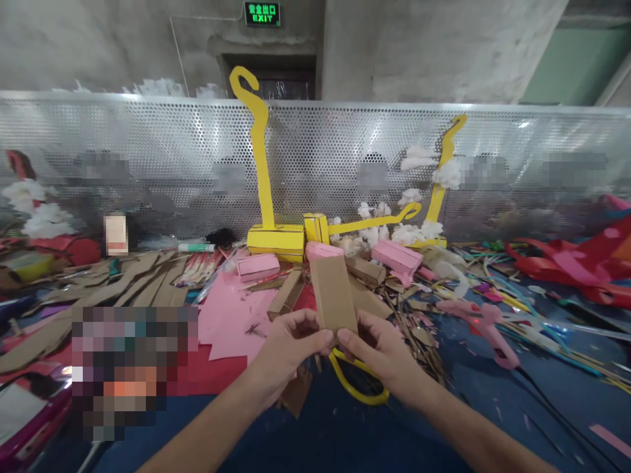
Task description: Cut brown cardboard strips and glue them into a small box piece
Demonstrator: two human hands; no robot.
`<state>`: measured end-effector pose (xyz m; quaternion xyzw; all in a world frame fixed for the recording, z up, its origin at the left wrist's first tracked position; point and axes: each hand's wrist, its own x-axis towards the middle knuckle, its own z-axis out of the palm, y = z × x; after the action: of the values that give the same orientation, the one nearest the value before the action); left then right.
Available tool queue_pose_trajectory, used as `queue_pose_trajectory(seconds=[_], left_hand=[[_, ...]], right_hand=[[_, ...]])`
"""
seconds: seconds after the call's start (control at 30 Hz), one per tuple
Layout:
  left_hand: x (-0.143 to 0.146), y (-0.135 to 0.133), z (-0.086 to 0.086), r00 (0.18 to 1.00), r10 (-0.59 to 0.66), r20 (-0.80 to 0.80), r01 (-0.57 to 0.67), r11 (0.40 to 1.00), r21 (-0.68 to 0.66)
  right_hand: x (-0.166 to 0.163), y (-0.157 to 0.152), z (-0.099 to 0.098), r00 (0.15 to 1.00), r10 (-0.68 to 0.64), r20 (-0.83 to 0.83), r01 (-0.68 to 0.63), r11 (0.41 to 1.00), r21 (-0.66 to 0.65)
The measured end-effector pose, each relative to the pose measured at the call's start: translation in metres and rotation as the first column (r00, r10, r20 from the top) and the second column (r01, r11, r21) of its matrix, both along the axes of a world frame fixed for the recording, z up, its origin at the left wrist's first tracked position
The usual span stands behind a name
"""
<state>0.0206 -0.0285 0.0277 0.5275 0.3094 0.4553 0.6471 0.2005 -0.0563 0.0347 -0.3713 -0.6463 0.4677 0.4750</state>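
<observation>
Between my two hands a flat, oblong piece of brown cardboard [334,292] is held up, tilted a little. My left hand [303,335] pinches its lower left corner with the thumb in front. At the lower right corner, my right hand [374,345] grips it the same way. Just beneath my right hand lies a yellow loop handle [362,394], apparently of scissors whose blades I cannot see. A folded cardboard box [286,294] and pink paper [229,318] lie left of the cardboard. Pink-covered blocks [397,257] rest behind it.
Yellow hook-topped shapes [263,171] stand against a perforated metal panel [335,144]. A pink glue gun [493,328] with a black cord lies at right, near red paper strips [576,263]. Cardboard strips [123,282] cover the left side. Thin sticks and scraps [414,328] lie right of centre.
</observation>
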Motion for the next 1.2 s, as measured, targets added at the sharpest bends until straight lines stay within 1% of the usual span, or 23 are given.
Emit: queue_pose_trajectory(seconds=[0.13,0.3,0.4,0.47,0.57,0.63,0.73,0.8,0.87,0.93,1.0,1.07,1.2], left_hand=[[-0.001,0.001,-0.001,0.996,-0.062,0.057,0.061,0.998,0.014],[-0.002,-0.003,0.004,0.979,-0.16,0.131,0.165,0.986,-0.03],[-0.003,-0.004,0.007,0.973,-0.178,0.148,0.185,0.982,-0.028],[-0.003,-0.003,0.006,0.978,-0.16,0.133,0.165,0.986,-0.027],[-0.004,0.003,0.0,0.991,-0.114,0.069,0.114,0.993,-0.002],[-0.004,0.006,-0.004,0.998,-0.07,0.011,0.069,0.995,0.074],[-0.004,0.008,-0.005,0.999,-0.003,-0.051,0.013,0.982,0.188],[-0.004,0.009,-0.002,0.997,0.049,-0.059,-0.036,0.977,0.208],[-0.007,0.011,0.002,0.99,0.128,-0.057,-0.116,0.976,0.184],[-0.011,0.015,0.004,0.974,0.22,-0.055,-0.212,0.97,0.121],[-0.016,0.019,0.006,0.961,0.272,-0.046,-0.269,0.961,0.061],[-0.02,0.023,0.007,0.956,0.292,-0.029,-0.29,0.956,0.041],[-0.02,0.024,0.009,0.96,0.278,-0.038,-0.276,0.959,0.064]], right_hand=[[0.0,-0.002,0.0,0.998,0.043,-0.044,-0.044,0.999,-0.024],[-0.002,-0.003,-0.002,0.979,0.141,-0.144,-0.152,0.986,-0.062],[-0.004,-0.004,-0.001,0.975,0.144,-0.168,-0.159,0.984,-0.078],[-0.005,-0.003,0.001,0.983,0.123,-0.137,-0.133,0.988,-0.073],[-0.004,-0.001,0.001,0.995,0.077,-0.057,-0.08,0.996,-0.048],[-0.001,0.0,-0.001,0.999,0.041,0.018,-0.041,0.999,-0.014],[0.002,0.002,-0.007,0.979,0.009,0.202,-0.023,0.998,0.064],[0.004,0.001,-0.008,0.939,-0.02,0.342,-0.026,0.991,0.128],[0.007,-0.001,-0.006,0.882,-0.083,0.464,-0.005,0.982,0.186],[0.012,-0.004,-0.003,0.792,-0.171,0.586,0.036,0.971,0.235],[0.019,-0.008,0.001,0.669,-0.234,0.706,0.046,0.96,0.275],[0.024,-0.011,0.003,0.559,-0.208,0.803,-0.004,0.967,0.254],[0.024,-0.013,0.007,0.435,-0.201,0.878,0.037,0.978,0.206]])
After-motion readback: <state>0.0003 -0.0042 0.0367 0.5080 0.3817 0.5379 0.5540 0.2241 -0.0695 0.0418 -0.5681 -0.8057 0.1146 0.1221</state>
